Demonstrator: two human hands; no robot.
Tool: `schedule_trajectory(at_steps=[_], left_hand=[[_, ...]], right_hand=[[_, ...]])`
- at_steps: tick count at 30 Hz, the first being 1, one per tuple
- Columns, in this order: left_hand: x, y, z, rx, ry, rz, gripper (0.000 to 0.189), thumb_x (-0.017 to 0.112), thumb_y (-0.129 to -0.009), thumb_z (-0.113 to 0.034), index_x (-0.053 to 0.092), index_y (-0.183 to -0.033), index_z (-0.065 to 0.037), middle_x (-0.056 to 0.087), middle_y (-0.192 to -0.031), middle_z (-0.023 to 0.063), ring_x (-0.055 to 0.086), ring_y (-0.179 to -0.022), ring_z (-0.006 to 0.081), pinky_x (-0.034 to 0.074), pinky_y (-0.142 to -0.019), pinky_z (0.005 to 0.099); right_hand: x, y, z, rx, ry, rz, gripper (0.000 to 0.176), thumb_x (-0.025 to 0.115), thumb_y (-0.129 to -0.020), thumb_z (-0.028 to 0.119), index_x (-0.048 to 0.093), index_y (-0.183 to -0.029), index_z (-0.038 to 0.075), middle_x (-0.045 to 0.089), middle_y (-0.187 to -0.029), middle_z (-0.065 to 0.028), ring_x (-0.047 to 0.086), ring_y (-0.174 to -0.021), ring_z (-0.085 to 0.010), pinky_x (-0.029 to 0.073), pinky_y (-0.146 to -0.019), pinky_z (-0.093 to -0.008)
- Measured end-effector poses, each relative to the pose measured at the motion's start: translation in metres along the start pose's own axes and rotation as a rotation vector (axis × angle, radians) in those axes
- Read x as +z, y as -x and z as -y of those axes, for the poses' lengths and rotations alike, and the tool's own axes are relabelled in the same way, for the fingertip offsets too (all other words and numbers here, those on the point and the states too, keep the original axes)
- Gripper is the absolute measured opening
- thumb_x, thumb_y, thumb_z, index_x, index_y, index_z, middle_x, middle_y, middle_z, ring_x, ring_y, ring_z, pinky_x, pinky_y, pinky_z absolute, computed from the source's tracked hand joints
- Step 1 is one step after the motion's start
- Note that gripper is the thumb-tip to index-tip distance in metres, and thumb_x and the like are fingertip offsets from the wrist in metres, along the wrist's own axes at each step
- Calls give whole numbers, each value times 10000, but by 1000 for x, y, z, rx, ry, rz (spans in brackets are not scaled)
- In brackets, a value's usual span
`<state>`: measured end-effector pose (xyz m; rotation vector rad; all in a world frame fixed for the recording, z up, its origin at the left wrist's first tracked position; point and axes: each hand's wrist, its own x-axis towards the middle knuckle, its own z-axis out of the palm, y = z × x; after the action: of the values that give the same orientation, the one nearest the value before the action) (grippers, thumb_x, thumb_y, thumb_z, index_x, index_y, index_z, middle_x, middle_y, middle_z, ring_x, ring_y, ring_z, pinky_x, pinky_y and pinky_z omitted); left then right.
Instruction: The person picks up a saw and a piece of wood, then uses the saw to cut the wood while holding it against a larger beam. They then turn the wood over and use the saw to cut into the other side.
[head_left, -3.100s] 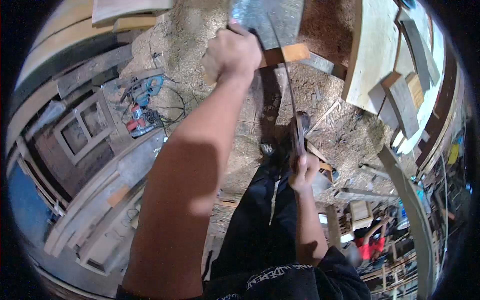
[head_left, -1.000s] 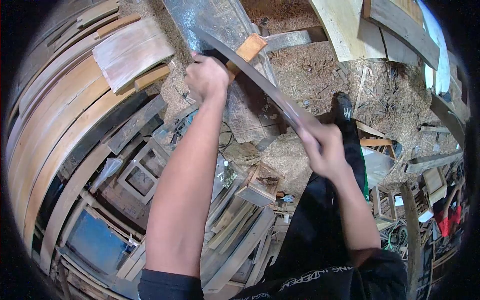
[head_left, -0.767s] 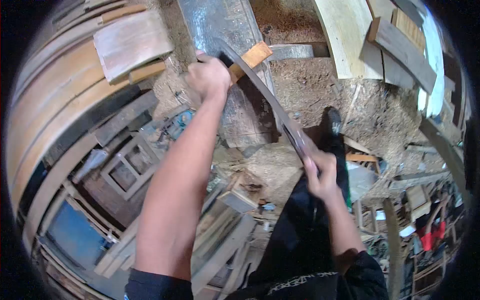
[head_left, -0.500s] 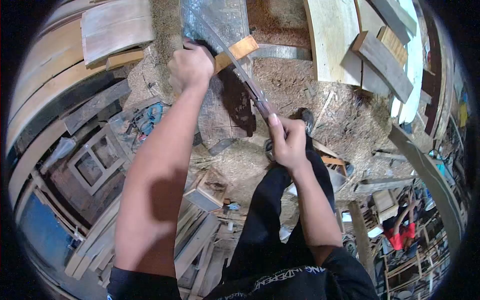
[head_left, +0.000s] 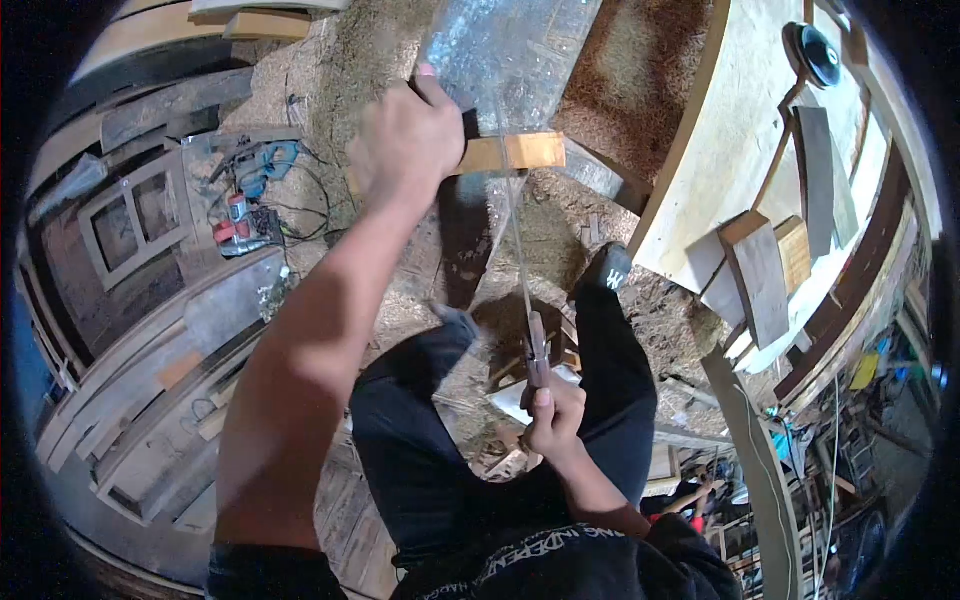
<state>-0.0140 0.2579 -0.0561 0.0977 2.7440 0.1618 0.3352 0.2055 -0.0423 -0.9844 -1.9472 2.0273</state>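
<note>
My left hand (head_left: 408,140) is closed over the left part of a short orange-brown wooden strip (head_left: 540,150), its thumb pointing away from me. The strip lies crosswise on a worn, paint-stained bench top (head_left: 510,45). In my right hand (head_left: 556,418), low and close to my body, is the handle of a handsaw (head_left: 538,365). Its thin blade reaches up and away, crossing the strip to the right of my left hand. The fingers of my right hand are wrapped round the handle, thumb along its top.
Pale curved boards (head_left: 690,200) with wood blocks (head_left: 755,270) on them stand to the right. On the left lie a blue power tool (head_left: 268,168) with cords, a wooden frame (head_left: 140,225) and stacked planks. Sawdust covers the floor. Another person's arm (head_left: 695,497) shows at lower right.
My right hand has drawn the saw back towards my body, and the blade now points more straight ahead. My left hand stays on the strip. The view has turned, and my left leg has shifted outward.
</note>
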Motion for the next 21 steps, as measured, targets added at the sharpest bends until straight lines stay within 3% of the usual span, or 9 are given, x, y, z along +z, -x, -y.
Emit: schedule_trajectory(at_steps=[6,8,10,14,15,18,19,20,21], left_hand=[[6,-1,7,110,4,-91,644,354,-1068,-528,743,-1126,-19,708,-1148,310,639,-1156,505,468,-1027,571],[7,-2,10,136,1,-75,649,344,-1068,-507,743,-1139,1,710,-1157,315,653,-1152,499,471,-1038,576],[7,0,13,162,13,-88,655,335,-1069,-485,743,-1152,20,711,-1166,319,668,-1148,494,475,-1049,581],[5,-2,16,223,30,-77,641,319,-1076,-450,723,-1215,27,682,-1243,332,634,-1212,511,448,-1095,590],[7,-4,18,250,-4,-69,630,315,-1078,-434,716,-1232,26,672,-1270,328,631,-1222,507,449,-1094,593],[11,-5,19,287,-30,-125,613,306,-1081,-408,694,-1278,23,648,-1331,315,620,-1252,491,443,-1102,590],[13,-5,19,290,-53,-142,607,300,-1082,-396,679,-1307,21,633,-1365,307,612,-1272,480,436,-1113,584],[15,-6,21,300,-43,-172,607,300,-1082,-396,679,-1307,21,633,-1365,307,612,-1272,480,436,-1113,584],[17,-9,23,348,-3,-193,629,307,-1085,-428,676,-1284,41,635,-1346,318,609,-1258,488,443,-1096,572]], right_hand=[[-7,-19,-12,-126,42,79,610,411,-1094,368,585,-649,-13,559,-594,-114,558,-511,-261,402,-507,-381],[-6,-26,-30,-201,-7,101,618,401,-1098,373,593,-651,-9,560,-580,-108,553,-492,-254,406,-497,-373],[-11,-28,-46,-241,-69,153,372,519,-1008,206,557,-743,-53,501,-628,-157,521,-520,-352,416,-529,-436],[-10,-36,-65,-306,-86,101,439,494,-1031,231,533,-710,-65,505,-621,-154,528,-518,-320,413,-519,-411],[-12,-38,-66,-279,35,19,694,416,-1086,458,649,-604,17,550,-511,-66,556,-456,-210,403,-470,-330],[-10,-42,-74,-311,-21,8,747,405,-1096,507,603,-575,9,530,-491,-49,528,-421,-174,384,-452,-306],[-10,-43,-69,-298,9,-16,742,393,-1103,497,587,-585,2,523,-490,-42,536,-429,-160,376,-444,-292],[-16,-40,-75,-278,-78,61,515,455,-1087,258,650,-688,-3,558,-582,-62,524,-463,-207,400,-479,-343],[-14,-37,-78,-314,0,11,526,449,-1097,257,654,-689,-3,561,-575,-56,524,-463,-192,400,-480,-338]])
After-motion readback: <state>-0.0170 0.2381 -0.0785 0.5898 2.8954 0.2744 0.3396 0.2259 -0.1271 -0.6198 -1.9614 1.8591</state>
